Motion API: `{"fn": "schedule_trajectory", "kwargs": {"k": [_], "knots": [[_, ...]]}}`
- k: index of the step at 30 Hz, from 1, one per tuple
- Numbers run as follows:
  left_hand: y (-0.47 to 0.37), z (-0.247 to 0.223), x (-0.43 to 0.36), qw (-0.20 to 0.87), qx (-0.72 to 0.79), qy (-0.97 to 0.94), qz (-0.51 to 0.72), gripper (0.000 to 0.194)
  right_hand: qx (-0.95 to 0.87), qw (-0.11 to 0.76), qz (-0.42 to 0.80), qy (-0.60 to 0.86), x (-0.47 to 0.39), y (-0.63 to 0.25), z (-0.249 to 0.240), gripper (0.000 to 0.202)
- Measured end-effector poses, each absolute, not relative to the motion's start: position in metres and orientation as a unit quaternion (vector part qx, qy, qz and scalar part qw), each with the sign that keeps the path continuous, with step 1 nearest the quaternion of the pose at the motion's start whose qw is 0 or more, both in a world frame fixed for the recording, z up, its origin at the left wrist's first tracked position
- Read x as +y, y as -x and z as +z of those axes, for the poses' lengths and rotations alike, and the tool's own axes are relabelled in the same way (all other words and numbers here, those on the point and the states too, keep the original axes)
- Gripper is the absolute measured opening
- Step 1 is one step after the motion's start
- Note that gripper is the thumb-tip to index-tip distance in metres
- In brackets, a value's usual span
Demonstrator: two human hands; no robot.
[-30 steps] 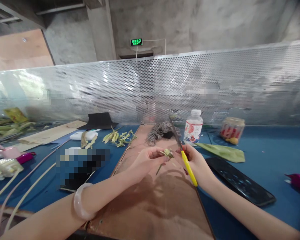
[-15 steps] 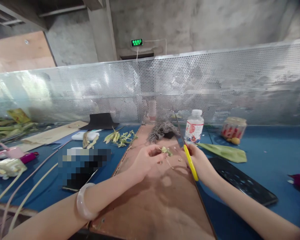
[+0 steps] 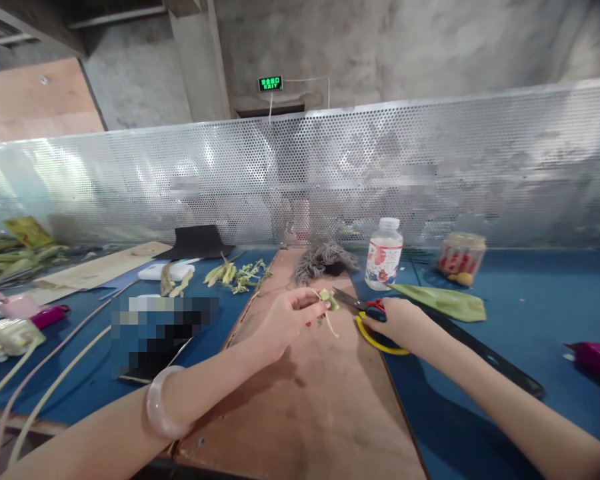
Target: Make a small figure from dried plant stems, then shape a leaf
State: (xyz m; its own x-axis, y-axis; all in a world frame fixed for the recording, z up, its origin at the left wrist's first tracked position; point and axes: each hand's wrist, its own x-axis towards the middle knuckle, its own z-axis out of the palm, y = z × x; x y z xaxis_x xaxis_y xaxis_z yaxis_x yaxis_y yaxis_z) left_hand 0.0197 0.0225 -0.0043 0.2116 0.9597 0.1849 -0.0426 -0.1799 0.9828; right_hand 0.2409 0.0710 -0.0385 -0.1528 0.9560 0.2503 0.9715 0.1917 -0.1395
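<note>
There's 1 pr scissors (image 3: 363, 307), 1 btl (image 3: 383, 260), 1 jar (image 3: 461, 259), 1 bracelet (image 3: 156, 403), 1 string bndl (image 3: 320, 259) & 1 EXIT sign (image 3: 271, 84).

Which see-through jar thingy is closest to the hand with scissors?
The tall bottle with the white top, just beyond the right hand and its scissors. The other one, a squat jar, stands farther to the right.

A single view is taken from head height, directed forward and slightly downward. The left hand (image 3: 286, 321) and the right hand (image 3: 399, 323) are seen from near; the metal screen (image 3: 380, 180) and the wall (image 3: 390, 53) are seen farther away.
</note>
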Motion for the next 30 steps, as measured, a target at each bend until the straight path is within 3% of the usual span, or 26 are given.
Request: {"fn": "schedule_trajectory", "kwargs": {"k": [4,12,19,25,30], "knots": [[-0.018,-0.008,0.026,0.514,0.381,-0.58,0.504,0.026,-0.812,0.255,-0.062,0.522,0.06,-0.24,-0.026,0.017],[-0.018,-0.005,0.019,0.501,0.376,-0.609,0.486,0.021,-0.849,0.454,0.035,0.269,0.031,-0.217,-0.008,0.031],[-0.019,-0.005,0.018,0.5,0.357,-0.624,0.483,0.022,-0.858,0.479,-0.067,0.172,0.039,-0.214,-0.02,0.018],[-0.018,-0.003,0.016,0.495,0.355,-0.628,0.484,0.021,-0.859,0.473,-0.078,0.178,0.038,-0.215,-0.024,0.021],[-0.019,-0.002,0.016,0.497,0.339,-0.639,0.48,0.031,-0.859,0.475,-0.073,0.177,0.037,-0.214,-0.026,0.021]]}}
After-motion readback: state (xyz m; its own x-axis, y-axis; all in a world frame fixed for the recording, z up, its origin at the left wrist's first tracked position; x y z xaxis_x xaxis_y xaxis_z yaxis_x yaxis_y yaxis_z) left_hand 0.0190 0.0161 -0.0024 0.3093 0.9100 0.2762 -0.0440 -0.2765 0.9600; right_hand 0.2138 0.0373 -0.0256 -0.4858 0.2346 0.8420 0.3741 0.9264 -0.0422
